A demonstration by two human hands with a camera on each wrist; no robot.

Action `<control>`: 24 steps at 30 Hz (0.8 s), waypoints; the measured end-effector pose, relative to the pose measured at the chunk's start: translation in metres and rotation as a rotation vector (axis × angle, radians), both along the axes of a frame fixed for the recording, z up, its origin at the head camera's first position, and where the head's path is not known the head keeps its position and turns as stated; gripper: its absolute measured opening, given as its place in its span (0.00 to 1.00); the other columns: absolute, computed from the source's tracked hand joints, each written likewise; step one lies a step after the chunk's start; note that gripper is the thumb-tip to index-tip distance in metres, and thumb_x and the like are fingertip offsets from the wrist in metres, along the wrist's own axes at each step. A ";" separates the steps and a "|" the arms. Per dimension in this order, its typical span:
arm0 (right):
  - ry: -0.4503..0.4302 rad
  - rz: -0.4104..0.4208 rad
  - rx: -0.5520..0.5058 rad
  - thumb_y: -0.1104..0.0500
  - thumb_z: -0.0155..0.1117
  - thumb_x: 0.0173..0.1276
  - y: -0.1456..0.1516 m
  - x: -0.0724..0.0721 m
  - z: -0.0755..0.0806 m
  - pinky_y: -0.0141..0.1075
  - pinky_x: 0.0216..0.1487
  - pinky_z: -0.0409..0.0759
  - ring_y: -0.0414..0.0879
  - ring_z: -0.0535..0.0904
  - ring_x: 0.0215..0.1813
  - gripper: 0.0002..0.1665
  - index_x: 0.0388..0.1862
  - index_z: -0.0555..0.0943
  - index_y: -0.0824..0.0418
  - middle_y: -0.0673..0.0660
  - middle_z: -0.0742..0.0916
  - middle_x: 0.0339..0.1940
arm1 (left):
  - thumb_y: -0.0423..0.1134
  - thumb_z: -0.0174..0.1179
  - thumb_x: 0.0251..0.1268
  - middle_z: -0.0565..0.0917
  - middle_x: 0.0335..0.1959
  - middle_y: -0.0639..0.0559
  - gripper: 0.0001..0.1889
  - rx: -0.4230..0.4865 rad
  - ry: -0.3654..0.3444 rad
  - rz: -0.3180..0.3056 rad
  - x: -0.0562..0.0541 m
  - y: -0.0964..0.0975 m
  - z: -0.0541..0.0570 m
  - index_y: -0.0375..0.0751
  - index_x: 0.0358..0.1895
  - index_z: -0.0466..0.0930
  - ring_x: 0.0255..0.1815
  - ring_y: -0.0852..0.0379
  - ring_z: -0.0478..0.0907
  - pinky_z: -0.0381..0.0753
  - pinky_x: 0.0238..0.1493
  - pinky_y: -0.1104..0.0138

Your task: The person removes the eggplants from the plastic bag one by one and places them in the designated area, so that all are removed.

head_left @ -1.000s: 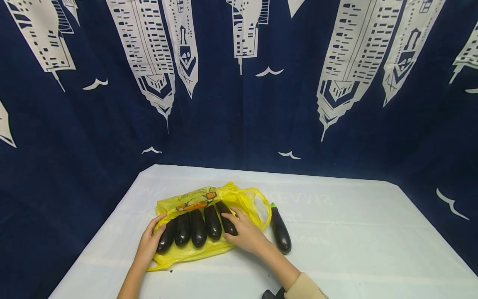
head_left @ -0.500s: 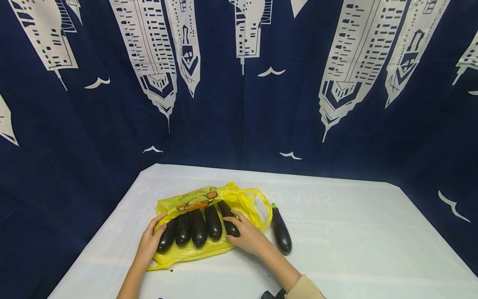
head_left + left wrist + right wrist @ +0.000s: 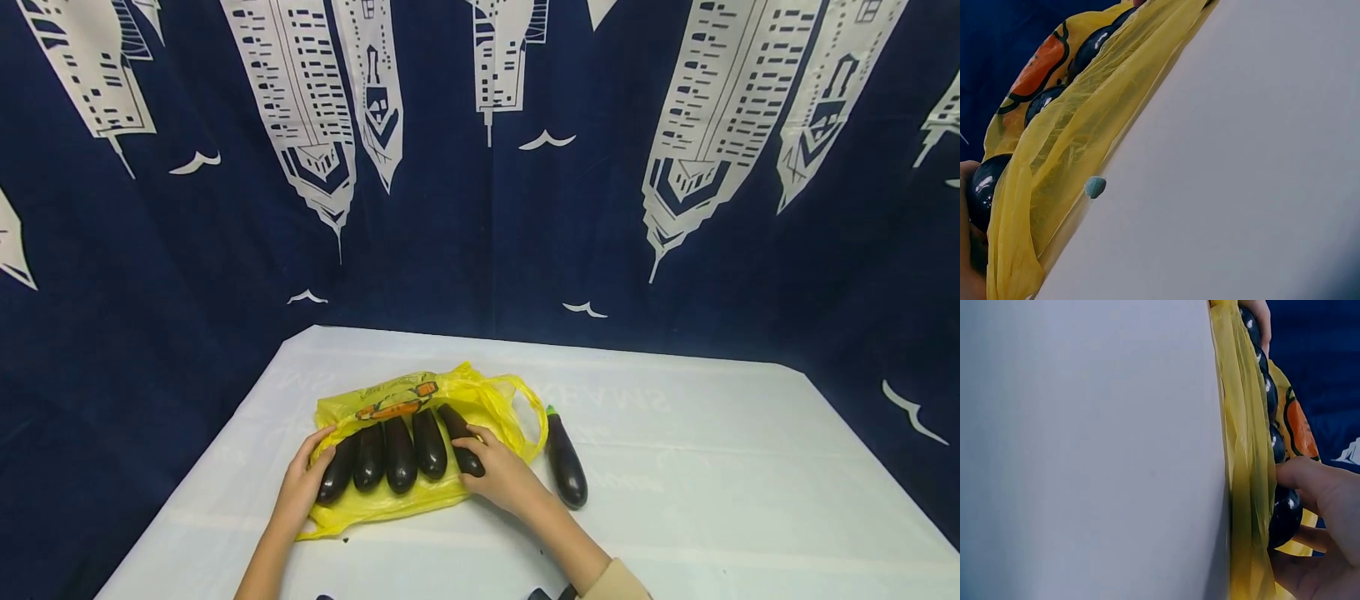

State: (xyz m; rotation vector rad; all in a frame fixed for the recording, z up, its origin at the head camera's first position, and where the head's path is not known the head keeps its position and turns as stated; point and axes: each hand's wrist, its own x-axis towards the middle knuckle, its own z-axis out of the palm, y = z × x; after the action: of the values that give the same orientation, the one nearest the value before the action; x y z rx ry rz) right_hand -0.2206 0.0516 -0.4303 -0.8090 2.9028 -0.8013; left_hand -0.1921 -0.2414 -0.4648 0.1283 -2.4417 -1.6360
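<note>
Several dark purple eggplants lie side by side in the mouth of a yellow plastic bag (image 3: 420, 505). My right hand (image 3: 498, 471) grips the rightmost eggplant (image 3: 468, 458) in that row, thumb on one side and fingers on the other, as the right wrist view shows. My left hand (image 3: 300, 479) curls around the side of the leftmost eggplant (image 3: 334, 482), its fingertips at the bag's edge. The eggplants' stem ends are hidden under the bag's printed upper layer (image 3: 397, 402). Another eggplant (image 3: 566, 462) with a green stem lies outside the bag, to the right.
The bag's handle loop (image 3: 542, 417) reaches toward the loose eggplant. Under everything is a white-covered table (image 3: 697, 467), with a dark blue printed cloth (image 3: 450, 250) behind it. A dark object (image 3: 551, 593) is partly visible by the right sleeve at the bottom edge.
My right hand has shifted slightly to the right with the rightmost eggplant, widening the gap to its neighbour. My left hand stays in place.
</note>
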 end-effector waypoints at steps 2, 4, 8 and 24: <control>0.005 -0.002 0.001 0.53 0.62 0.58 0.001 0.001 0.001 0.48 0.55 0.76 0.56 0.73 0.60 0.27 0.59 0.73 0.52 0.57 0.68 0.67 | 0.49 0.45 0.69 0.60 0.68 0.40 0.23 -0.004 0.007 0.001 0.000 0.000 0.000 0.44 0.64 0.62 0.72 0.40 0.49 0.48 0.68 0.42; 0.007 -0.004 0.005 0.53 0.62 0.57 0.001 0.002 0.002 0.48 0.55 0.76 0.55 0.73 0.60 0.27 0.58 0.73 0.53 0.58 0.69 0.66 | 0.49 0.45 0.69 0.60 0.69 0.40 0.24 -0.006 0.005 0.000 0.000 0.000 0.000 0.44 0.64 0.62 0.72 0.40 0.48 0.48 0.67 0.42; 0.017 -0.004 0.027 0.53 0.62 0.57 0.004 0.005 0.005 0.47 0.54 0.76 0.55 0.74 0.59 0.27 0.58 0.73 0.53 0.58 0.69 0.66 | 0.49 0.45 0.69 0.59 0.69 0.41 0.24 0.002 -0.003 0.002 0.001 0.001 0.000 0.44 0.64 0.61 0.72 0.40 0.48 0.48 0.68 0.42; 0.071 0.009 -0.001 0.54 0.62 0.58 0.021 0.021 0.017 0.46 0.43 0.80 0.57 0.75 0.57 0.28 0.59 0.73 0.52 0.57 0.69 0.67 | 0.49 0.45 0.69 0.59 0.69 0.41 0.24 0.010 0.004 -0.010 0.000 0.001 0.001 0.44 0.64 0.62 0.72 0.40 0.47 0.47 0.68 0.42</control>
State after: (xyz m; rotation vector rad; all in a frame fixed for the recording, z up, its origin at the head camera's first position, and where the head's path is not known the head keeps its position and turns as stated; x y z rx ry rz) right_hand -0.1995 0.0724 -0.4130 -0.8679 2.9583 -0.7886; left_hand -0.1918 -0.2402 -0.4633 0.1145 -2.4349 -1.6511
